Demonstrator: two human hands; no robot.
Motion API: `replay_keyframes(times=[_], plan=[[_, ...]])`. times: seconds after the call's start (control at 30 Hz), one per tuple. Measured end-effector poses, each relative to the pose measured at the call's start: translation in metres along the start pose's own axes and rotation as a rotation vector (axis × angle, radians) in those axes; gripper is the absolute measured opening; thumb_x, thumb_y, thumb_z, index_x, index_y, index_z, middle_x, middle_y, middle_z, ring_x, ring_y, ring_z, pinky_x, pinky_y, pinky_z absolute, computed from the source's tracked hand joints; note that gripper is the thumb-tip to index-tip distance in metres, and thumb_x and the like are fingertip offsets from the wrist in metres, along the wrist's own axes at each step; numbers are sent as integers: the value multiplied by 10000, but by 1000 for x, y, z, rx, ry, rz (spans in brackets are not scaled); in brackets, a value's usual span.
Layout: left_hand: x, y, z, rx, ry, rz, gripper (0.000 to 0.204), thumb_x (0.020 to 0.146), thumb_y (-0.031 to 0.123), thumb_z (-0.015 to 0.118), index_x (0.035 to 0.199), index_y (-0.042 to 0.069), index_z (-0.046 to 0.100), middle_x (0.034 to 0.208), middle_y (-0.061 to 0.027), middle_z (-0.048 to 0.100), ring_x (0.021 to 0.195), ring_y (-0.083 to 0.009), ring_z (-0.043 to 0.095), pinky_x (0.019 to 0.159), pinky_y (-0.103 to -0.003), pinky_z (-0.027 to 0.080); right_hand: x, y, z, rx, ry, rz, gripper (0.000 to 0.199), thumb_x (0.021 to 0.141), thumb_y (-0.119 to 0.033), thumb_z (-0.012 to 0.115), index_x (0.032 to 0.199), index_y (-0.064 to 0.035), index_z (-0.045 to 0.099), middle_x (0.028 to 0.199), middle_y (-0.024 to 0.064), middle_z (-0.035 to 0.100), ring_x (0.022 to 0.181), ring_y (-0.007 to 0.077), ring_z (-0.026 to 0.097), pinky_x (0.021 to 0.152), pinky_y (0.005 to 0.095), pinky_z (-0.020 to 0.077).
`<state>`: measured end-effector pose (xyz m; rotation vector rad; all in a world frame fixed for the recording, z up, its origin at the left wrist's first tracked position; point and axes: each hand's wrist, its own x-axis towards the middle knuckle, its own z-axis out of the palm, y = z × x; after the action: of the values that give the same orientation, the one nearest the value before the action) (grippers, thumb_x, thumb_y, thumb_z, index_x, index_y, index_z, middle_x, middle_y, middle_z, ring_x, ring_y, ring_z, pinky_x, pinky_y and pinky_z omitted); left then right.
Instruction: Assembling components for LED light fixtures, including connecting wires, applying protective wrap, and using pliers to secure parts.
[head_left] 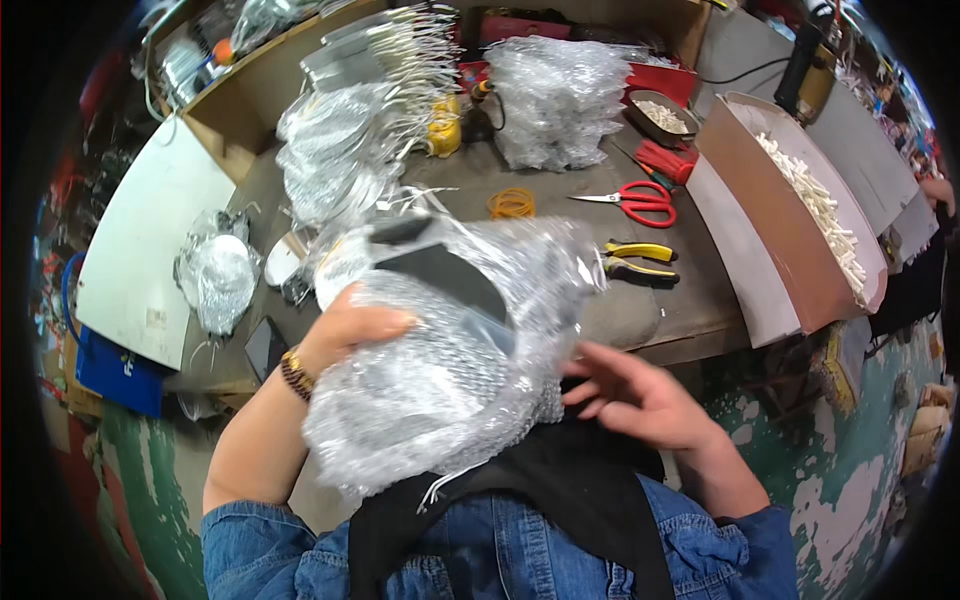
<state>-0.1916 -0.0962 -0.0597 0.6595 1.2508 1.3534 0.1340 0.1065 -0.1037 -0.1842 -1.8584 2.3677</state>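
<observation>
A bundle in clear bubble wrap (430, 390) is held up over my lap, near the bench edge. My left hand (345, 335) is closed on its left side, thumb lying across the plastic. A smooth dark grey patch (450, 280) shows at the upper part of the bundle; what it belongs to cannot be made out. Thin white wire ends (440, 488) stick out below. My right hand (640, 395) is just right of the wrap, fingers apart and slightly bent, holding nothing visible. Whether its fingertips touch the wrap is hidden.
On the bench lie red-handled scissors (635, 204), yellow-and-black pliers (640, 263) and orange rubber bands (512, 203). Wrapped pieces with white wires (345, 140) are stacked at back left, more bubble wrap (555, 100) at back centre. An open cardboard box (780, 240) of small white pegs stands right.
</observation>
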Motion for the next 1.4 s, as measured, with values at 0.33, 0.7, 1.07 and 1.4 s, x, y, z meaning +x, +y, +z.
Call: replay_keyframes(times=[0.33, 0.7, 1.07, 1.4], plan=[[110, 59, 30, 547, -372, -256, 453, 865, 84, 736, 1284, 6, 582, 1087, -30, 691, 990, -105, 639, 878, -273, 522, 38, 31, 3, 293, -494, 104, 820, 982, -139, 595, 1574, -51, 35, 1607, 182, 232, 1458, 258, 312, 1171, 381, 301], [102, 56, 33, 1379, -350, 164, 719, 845, 557, 702, 1159, -84, 618, 1325, -256, 539, 1261, -390, 476, 1082, -431, 371, 38, -34, -51, -1059, 102, -377, 616, 788, -228, 783, 1327, -28, 563, 1330, 183, 561, 1217, 361, 550, 1046, 420, 436], [70, 15, 47, 1238, 159, 558, 407, 813, 315, 768, 1026, -11, 650, 1208, -197, 617, 1097, -363, 596, 949, -411, 480, 62, 5, -30, -1139, 58, -311, 1002, 625, -256, 879, 1457, 1, 384, 1401, 240, 462, 1240, 427, 499, 1032, 477, 422], [-16, -22, -26, 1553, 447, 398, 802, 676, 125, 762, 1427, 200, 490, 1503, -138, 394, 1428, -360, 318, 1154, -604, 206, 57, 19, -37, -1207, 55, -306, 1031, 596, -230, 869, 1451, 67, 376, 1392, 298, 468, 1244, 463, 497, 1031, 479, 421]])
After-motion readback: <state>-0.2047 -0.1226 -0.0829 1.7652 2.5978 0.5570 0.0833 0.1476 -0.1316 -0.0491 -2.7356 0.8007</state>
